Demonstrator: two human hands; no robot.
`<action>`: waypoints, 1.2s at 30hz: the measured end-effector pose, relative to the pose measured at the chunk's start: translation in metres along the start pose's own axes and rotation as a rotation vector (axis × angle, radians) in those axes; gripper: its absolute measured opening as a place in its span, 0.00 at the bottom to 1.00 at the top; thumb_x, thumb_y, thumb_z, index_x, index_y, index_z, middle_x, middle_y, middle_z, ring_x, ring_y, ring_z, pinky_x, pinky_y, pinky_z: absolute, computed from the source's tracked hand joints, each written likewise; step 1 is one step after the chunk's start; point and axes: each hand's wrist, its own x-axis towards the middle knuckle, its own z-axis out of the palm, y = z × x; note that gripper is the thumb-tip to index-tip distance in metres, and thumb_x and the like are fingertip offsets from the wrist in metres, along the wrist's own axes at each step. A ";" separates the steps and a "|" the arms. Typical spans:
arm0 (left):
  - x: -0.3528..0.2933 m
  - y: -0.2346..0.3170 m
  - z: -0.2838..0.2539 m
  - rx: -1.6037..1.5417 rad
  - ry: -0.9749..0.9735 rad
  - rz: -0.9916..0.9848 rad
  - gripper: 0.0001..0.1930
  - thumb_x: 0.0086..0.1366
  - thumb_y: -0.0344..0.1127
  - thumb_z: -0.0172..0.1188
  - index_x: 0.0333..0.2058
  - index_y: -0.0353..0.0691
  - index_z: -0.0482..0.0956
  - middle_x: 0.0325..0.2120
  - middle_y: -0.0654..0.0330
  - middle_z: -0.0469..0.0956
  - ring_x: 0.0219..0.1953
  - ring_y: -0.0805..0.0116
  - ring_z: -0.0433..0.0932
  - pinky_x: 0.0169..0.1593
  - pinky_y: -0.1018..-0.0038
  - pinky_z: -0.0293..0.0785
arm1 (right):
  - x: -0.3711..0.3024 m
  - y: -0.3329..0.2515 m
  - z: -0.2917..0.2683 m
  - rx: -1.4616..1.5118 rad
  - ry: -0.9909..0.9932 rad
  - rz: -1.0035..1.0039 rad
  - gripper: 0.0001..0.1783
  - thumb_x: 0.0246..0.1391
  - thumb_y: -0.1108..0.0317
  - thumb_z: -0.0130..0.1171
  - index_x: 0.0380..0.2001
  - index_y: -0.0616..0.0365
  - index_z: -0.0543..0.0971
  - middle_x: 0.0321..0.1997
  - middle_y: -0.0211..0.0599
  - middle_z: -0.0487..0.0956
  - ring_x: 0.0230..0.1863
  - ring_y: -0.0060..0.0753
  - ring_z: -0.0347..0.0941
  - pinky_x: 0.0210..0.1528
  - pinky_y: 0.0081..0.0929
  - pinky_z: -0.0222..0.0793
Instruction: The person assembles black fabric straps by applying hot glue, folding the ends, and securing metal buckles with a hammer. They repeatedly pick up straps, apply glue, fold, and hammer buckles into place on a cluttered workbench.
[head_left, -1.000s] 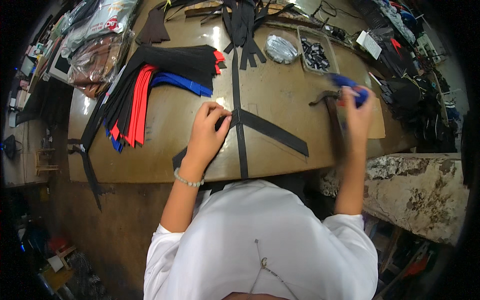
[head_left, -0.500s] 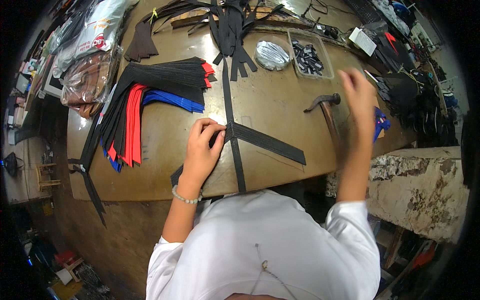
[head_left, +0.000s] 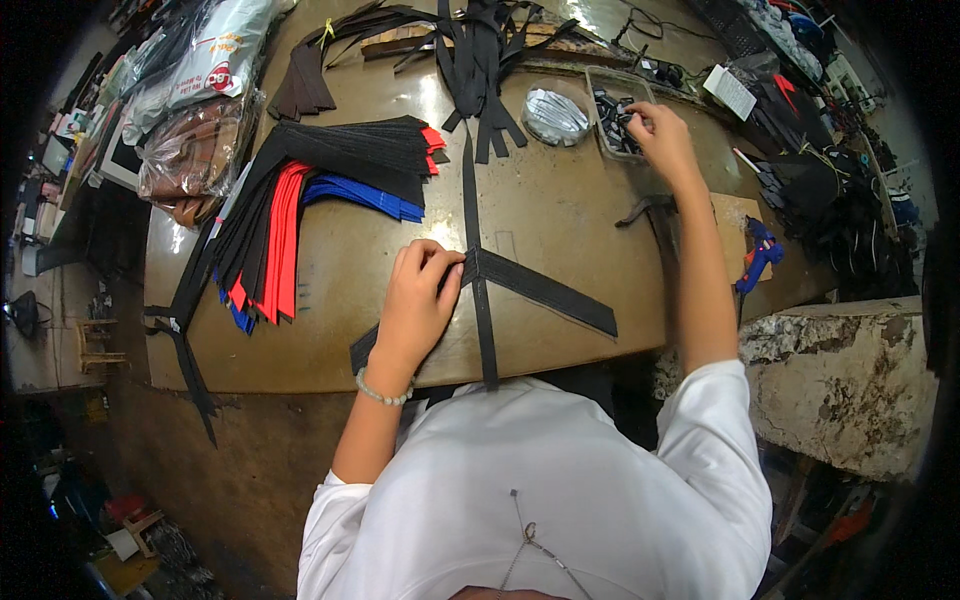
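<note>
My left hand (head_left: 422,290) pinches the crossing of black straps near the table's front edge. There a narrow black strap (head_left: 471,190) runs lengthwise, and a wider stitched black band (head_left: 550,295) slants off to the right; its other end emerges left of my wrist. My right hand (head_left: 662,145) is at a clear plastic box (head_left: 597,135) of small black pieces (head_left: 610,105), thumb and fingertips drawn together among them. Whether a piece is between those fingertips is hidden. Beneath my right forearm lies a hammer (head_left: 640,208), its handle mostly covered.
A round container of silvery pieces (head_left: 556,117) stands left of the box. Bundled black, red and blue strips (head_left: 290,230) lie at left, beside plastic bags (head_left: 205,130). More black straps (head_left: 478,70) are at the back. A blue glue gun (head_left: 764,252) rests at right.
My right hand has moved forward and left from above the table's right side into the plastic box. The left hand keeps its pinch on the straps. The whole view has shifted slightly.
</note>
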 end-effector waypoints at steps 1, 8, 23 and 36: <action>-0.003 0.003 0.000 0.016 -0.024 -0.002 0.06 0.60 0.27 0.64 0.37 0.36 0.81 0.35 0.55 0.74 0.40 0.55 0.73 0.46 0.64 0.71 | -0.011 -0.007 -0.007 -0.043 0.035 0.026 0.15 0.59 0.62 0.55 0.46 0.57 0.81 0.36 0.53 0.78 0.38 0.57 0.76 0.44 0.40 0.71; -0.029 0.020 0.003 0.067 -0.020 0.008 0.06 0.59 0.27 0.64 0.37 0.38 0.81 0.33 0.56 0.75 0.39 0.55 0.73 0.45 0.65 0.69 | -0.142 -0.110 -0.024 0.548 -0.469 -0.067 0.11 0.62 0.68 0.55 0.40 0.63 0.81 0.35 0.41 0.78 0.37 0.32 0.77 0.40 0.28 0.72; -0.070 0.033 -0.038 -0.086 -0.313 0.041 0.20 0.53 0.26 0.67 0.47 0.43 0.81 0.52 0.51 0.71 0.55 0.51 0.73 0.57 0.62 0.72 | -0.184 -0.144 0.032 0.597 -0.434 -0.154 0.13 0.56 0.79 0.58 0.45 0.62 0.81 0.40 0.41 0.76 0.41 0.42 0.75 0.45 0.33 0.71; -0.065 0.040 -0.008 -0.154 -0.188 -0.041 0.24 0.45 0.29 0.74 0.44 0.39 0.78 0.44 0.55 0.72 0.48 0.53 0.75 0.51 0.62 0.74 | -0.165 -0.147 0.020 0.606 -0.570 -0.179 0.25 0.55 0.78 0.61 0.57 0.54 0.75 0.45 0.40 0.75 0.37 0.35 0.75 0.43 0.29 0.72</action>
